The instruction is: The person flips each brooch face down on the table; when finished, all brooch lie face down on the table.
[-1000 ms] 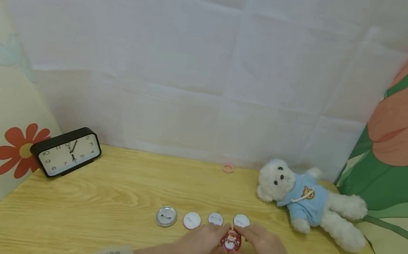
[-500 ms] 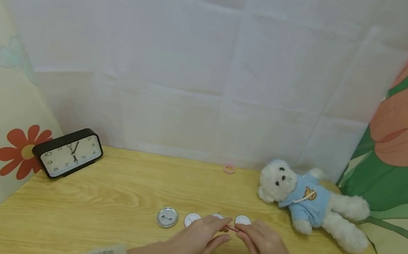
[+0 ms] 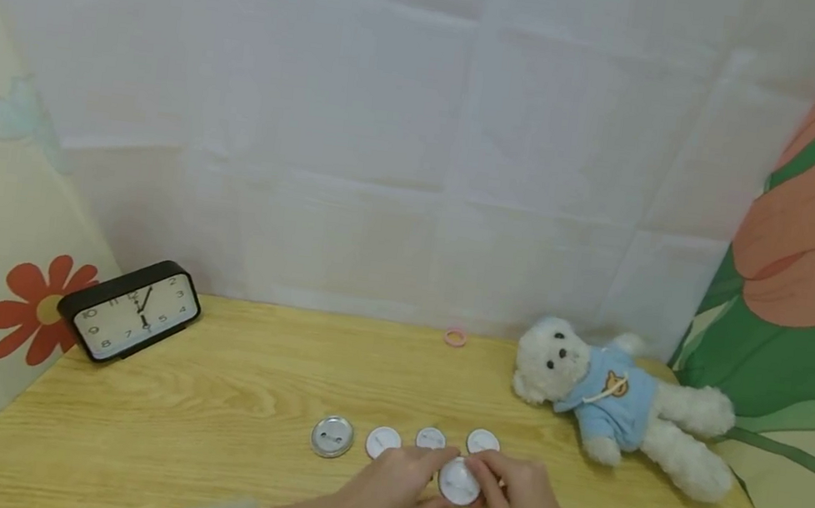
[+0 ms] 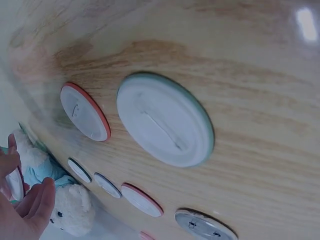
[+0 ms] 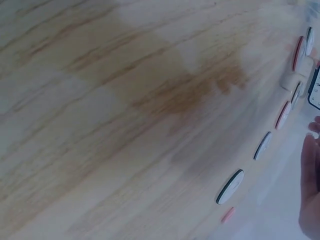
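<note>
Between both hands is a round pin badge (image 3: 460,482), its white back with the pin turned up toward the head camera. My left hand (image 3: 388,486) pinches its left edge between thumb and fingers, and my right hand (image 3: 528,502) grips the right edge. Just beyond the hands, several badges lie back-up in a row: a silver-backed badge (image 3: 332,436) at the left, then white-backed ones (image 3: 383,442), the last white badge (image 3: 483,441) behind the held one. In the left wrist view a large green-rimmed badge (image 4: 165,120) and a red-rimmed badge (image 4: 85,112) lie nearer on the table.
A pink ring (image 3: 455,337) lies at the table's back edge. At the back left stands a black-framed clock (image 3: 131,310); a white plush bear (image 3: 610,394) in a blue top lies at the right. A white cloth (image 3: 361,131) hangs behind the wooden table (image 3: 249,387).
The held badge has been turned over: its red printed face showed first, then it stood edge-on, and now its white back shows. Both hands stay near the same place.
</note>
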Tool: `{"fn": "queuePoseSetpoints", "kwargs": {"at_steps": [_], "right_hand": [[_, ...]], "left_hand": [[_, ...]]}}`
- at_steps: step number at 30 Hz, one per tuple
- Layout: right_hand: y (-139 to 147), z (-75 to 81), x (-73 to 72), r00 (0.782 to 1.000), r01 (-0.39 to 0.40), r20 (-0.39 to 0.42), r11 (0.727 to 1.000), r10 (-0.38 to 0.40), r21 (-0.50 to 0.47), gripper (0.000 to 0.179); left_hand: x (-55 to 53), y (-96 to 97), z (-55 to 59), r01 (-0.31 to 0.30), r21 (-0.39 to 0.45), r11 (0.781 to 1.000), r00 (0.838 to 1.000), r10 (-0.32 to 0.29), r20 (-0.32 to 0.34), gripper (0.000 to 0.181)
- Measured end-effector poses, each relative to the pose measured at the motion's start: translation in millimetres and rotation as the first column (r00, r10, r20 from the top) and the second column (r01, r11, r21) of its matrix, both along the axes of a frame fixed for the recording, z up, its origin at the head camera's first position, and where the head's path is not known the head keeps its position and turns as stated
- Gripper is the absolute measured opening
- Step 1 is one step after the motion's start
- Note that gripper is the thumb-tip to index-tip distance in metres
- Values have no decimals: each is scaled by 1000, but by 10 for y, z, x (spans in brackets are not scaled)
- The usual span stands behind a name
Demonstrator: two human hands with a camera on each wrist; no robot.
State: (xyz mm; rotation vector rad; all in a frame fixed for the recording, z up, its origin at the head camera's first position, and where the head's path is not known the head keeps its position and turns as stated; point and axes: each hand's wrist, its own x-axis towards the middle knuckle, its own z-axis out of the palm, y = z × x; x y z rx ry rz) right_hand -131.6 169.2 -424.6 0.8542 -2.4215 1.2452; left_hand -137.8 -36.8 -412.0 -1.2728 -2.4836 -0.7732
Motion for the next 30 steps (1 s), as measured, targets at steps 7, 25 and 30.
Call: {"fn": "queuePoseSetpoints", "kwargs": {"at_steps": [7, 25, 30], "right_hand": [[4, -40, 4, 997, -71, -3, 997, 71, 11, 17], [276, -158, -72, 896, -174, -283, 857, 342, 485, 42], [255, -305, -46, 883, -132, -318, 833, 346, 538, 48]], "left_hand": [[2, -40, -46, -16, -102, 995, 995, 5, -101, 44], [-11, 69, -144, -32, -345, 938, 983, -33, -180, 41], [26, 95, -254, -74, -449, 890, 977, -26, -212, 52]]}}
